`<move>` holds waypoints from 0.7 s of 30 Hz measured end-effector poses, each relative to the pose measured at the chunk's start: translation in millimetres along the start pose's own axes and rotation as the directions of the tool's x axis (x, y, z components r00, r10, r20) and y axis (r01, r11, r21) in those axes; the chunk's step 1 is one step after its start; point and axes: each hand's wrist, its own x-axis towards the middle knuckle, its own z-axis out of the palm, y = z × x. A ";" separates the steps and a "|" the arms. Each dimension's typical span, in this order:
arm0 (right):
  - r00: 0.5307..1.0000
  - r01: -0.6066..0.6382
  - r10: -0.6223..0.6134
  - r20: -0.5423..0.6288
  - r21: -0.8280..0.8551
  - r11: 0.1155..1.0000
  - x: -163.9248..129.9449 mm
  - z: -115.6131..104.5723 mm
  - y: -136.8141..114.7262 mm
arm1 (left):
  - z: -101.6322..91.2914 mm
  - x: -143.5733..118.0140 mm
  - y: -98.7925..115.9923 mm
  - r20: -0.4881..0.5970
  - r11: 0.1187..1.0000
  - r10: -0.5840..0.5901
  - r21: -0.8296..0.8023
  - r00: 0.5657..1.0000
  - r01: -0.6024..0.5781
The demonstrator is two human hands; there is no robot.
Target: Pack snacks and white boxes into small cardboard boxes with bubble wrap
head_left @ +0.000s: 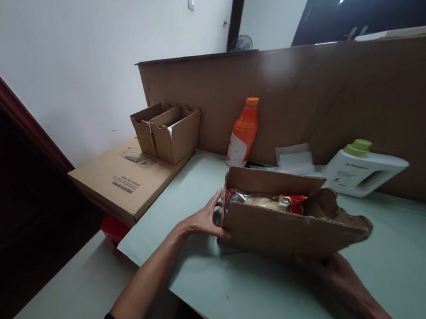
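Cardboard bin [281, 235] gripped; jug label [345, 176], carton print [126, 183] illegible.

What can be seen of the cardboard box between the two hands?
The box is brown, seemingly cardboard, open-topped, long and narrow, with wavy-cut edges at its right end. Red and clear packets lie inside. It slants over the pale green tabletop; contact there is unclear. The left hand holds its left end; the right hand is at its near underside.
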 end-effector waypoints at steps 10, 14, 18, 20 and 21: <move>0.929 0.296 -0.307 0.207 0.083 0.952 34.1 114.0 -68.2 | -56.9 -96.7 9.7 -0.419 0.971 -0.005 0.217 0.908 0.105; 0.869 0.435 -0.453 0.199 0.125 0.891 27.6 180.2 -80.8 | -108.9 -152.5 32.7 -0.747 0.938 -0.037 0.203 0.663 0.281; 0.822 0.535 -0.527 0.217 0.026 0.844 20.5 206.3 -58.0 | -171.3 -173.5 52.4 -0.901 0.916 0.203 0.313 0.384 0.251; 0.801 0.578 -0.563 0.206 -0.017 0.816 18.5 206.7 -47.9 | -199.6 -172.2 51.6 -0.915 0.910 0.247 0.332 0.318 0.248; 0.794 0.588 -0.571 0.208 -0.029 0.808 18.0 205.8 -45.1 | -212.3 -169.5 48.6 -0.921 0.912 0.242 0.323 0.306 0.252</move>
